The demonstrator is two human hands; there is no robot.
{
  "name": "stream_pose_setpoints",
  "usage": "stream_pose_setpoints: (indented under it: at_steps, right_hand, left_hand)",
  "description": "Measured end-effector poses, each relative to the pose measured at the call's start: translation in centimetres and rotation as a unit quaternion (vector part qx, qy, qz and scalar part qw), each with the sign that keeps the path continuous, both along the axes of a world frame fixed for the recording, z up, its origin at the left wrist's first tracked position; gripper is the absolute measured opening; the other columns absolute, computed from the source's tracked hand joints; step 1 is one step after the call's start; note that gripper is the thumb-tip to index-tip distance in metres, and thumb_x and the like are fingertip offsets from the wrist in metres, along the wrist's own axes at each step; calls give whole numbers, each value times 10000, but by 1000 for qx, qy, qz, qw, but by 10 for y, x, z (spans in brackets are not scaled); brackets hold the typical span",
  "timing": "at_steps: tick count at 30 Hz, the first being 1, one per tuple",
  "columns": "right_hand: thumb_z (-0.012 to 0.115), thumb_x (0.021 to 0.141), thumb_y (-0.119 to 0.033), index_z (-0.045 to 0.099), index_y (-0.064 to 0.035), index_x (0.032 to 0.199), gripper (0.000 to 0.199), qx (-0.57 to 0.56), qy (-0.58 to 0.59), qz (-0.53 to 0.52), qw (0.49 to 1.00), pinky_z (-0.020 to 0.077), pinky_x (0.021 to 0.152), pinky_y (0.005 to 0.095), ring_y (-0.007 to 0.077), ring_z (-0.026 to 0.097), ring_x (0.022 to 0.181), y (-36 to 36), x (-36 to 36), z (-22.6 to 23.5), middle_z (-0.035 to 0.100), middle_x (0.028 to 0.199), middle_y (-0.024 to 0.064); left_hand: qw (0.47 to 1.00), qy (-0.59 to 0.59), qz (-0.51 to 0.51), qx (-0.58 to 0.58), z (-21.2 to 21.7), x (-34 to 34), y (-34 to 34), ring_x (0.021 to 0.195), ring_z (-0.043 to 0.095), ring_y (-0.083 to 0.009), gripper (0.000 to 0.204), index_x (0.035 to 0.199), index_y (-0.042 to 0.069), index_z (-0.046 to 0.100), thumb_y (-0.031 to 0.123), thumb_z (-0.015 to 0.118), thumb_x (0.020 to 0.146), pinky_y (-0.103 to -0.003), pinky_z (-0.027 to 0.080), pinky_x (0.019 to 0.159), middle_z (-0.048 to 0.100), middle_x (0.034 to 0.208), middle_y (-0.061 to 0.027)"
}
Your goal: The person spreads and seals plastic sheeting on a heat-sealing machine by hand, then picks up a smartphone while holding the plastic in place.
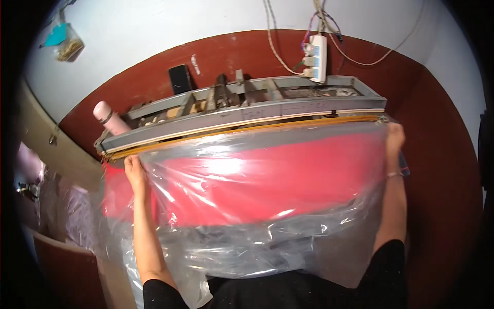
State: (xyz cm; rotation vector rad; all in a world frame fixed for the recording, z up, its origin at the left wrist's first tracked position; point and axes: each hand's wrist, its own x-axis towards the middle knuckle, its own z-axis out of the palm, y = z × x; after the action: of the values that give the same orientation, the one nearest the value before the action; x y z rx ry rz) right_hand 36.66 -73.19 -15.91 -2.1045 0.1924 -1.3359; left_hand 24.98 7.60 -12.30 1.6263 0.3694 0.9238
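Note:
A wide sheet of clear plastic film (288,233) is stretched between my hands, shiny and wrinkled, its lower part hanging in folds toward my body. Through it shows a broad red-pink area (288,175); I cannot tell whether that lies inside or beneath the film. My left hand (135,171) pinches the film's far edge at the left. At the far right corner my right hand (395,136) is closed on the same edge. Just beyond that edge runs a long orange-brown strip (257,125) along the front of a grey metal frame (247,111).
Small odds and ends lie inside the frame. A pink bottle (110,118) leans at its left end, and a dark flat phone-like object (180,79) stands behind. A white power strip (318,59) with plugs and cords hangs on the wall. More crumpled plastic (80,216) lies at left.

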Motion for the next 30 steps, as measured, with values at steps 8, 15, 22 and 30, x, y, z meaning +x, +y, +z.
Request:
stream_pose_setpoints:
  at_steps: [8, 15, 22, 30]
  right_hand:
    - [572, 846, -162, 515, -56, 769, 143, 198, 17, 160, 967, 333, 450, 205, 48, 421, 503, 74, 55, -29, 477, 608, -31]
    - [621, 782, -164, 523, -22, 808, 174, 165, 24, 17, 986, 413, 568, 245, 119, 488, 601, 70, 63, -31, 517, 697, 27]
    - [542, 811, -119, 523, 6, 911, 160, 135, -68, -19, 988, 434, 734, 280, 163, 534, 773, 27, 67, -40, 556, 819, 79]
    - [543, 837, -98, 519, -33, 960, 142, 21, 6, 102, 994, 444, 644, 278, 165, 534, 694, 227, 19, 65, 541, 766, 64]
  left_hand:
    - [1000, 9, 15, 2, -76, 55, 61, 538, 313, -22, 139, 781, 68, 524, 163, 527, 882, -182, 270, 471, 426, 635, 64]
    - [999, -2, 28, 40, -79, 59, 74, 599, 345, -31, 110, 796, 72, 492, 135, 552, 865, -177, 300, 516, 447, 694, 52]
    - [994, -26, 90, -56, -63, 63, 59, 628, 403, -51, 82, 889, 65, 434, 64, 500, 841, -188, 340, 539, 466, 785, 17]
    - [994, 64, -26, 79, -19, 17, 41, 651, 404, -47, 81, 903, 49, 467, 53, 516, 838, -181, 348, 593, 446, 740, 35]
